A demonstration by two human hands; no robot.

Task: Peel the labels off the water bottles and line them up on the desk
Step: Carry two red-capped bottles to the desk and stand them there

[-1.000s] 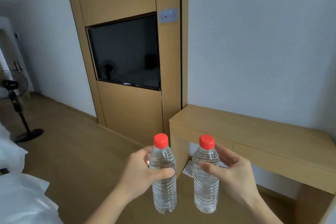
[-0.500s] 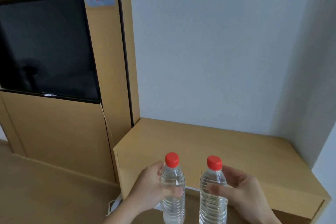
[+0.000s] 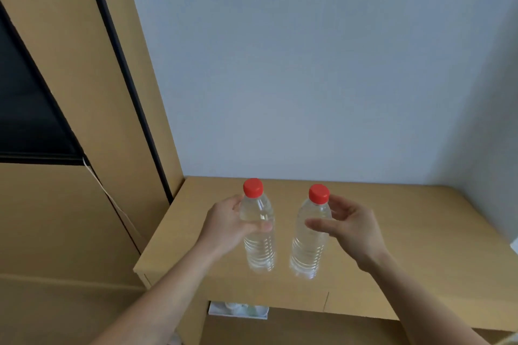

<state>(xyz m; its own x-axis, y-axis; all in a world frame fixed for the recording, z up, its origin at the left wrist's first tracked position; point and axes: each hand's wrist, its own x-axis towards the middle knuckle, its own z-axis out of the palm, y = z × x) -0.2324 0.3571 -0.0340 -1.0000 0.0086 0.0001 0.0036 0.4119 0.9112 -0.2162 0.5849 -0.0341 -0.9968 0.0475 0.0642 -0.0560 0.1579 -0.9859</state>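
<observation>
Left hand (image 3: 229, 225): wrapped around the upper body of the left bottle, thumb across the front, fingers clamped on the plastic.
Left bottle (image 3: 259, 235): clear, ribbed lower half, red cap (image 3: 253, 187); no label visible; upright over the desk, base at or just above the top; contact cannot be told.
Right bottle (image 3: 309, 238): same make, red cap (image 3: 318, 194), no label visible; upright just beside the left one, a gap between them; base likewise near the desk surface.
Right hand (image 3: 350, 228): thumb across the bottle's front, fingers spread behind its shoulder; a loose hold, whether it grips or is letting go cannot be told.
Desk (image 3: 420, 232): light wood top against a pale wall, bare apart from the two bottles.
Step in hand: judged as placing, the peeling apparently done on this pair.
Next move calls for: settling both bases flat, level with each other in one row, then parting the fingers without tipping the tall, light bottles.
</observation>
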